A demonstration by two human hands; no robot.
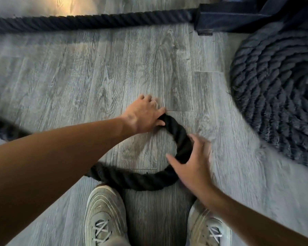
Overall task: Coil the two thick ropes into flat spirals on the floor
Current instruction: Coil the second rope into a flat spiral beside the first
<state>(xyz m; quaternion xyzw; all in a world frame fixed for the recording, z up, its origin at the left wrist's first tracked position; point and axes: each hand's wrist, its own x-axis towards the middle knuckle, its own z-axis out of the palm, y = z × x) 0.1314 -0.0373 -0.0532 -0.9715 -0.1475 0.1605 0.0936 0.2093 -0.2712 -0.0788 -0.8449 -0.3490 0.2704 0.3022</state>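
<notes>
The grey wood-grain floor (114, 68) fills the view, its planks running away from the person. On the right, partly cut by the frame edge, lies the coiled rope (277, 96), a dark thick rope already wound into a broad flat spiral of many tight turns. Across the top a straight stretch of rope (89, 21) runs from the left edge to a dark metal base (238, 16) at the upper right, just beyond the spiral. In the middle of the floor is the loose rope (146, 180), equally thick and black: it comes in from the left edge, passes behind the left forearm, curves in front of the shoes and bends up into an open hook shape, its end lying near the centre of the view. The left hand (144, 116) grips that end, thumb and fingers curled round the tip and the knuckles up; a thin ring (154, 100) shows on one finger. The right hand (192, 164) is somewhat blurred; its fingers are spread and nearly straight, laid over the outer side of the bend with the thumb reaching toward the inside of the curve, so it touches the rope without closing on it. Below, two pale laced shoes (103, 215) stand on the floor, the rope's curve just in front of their toes.
</notes>
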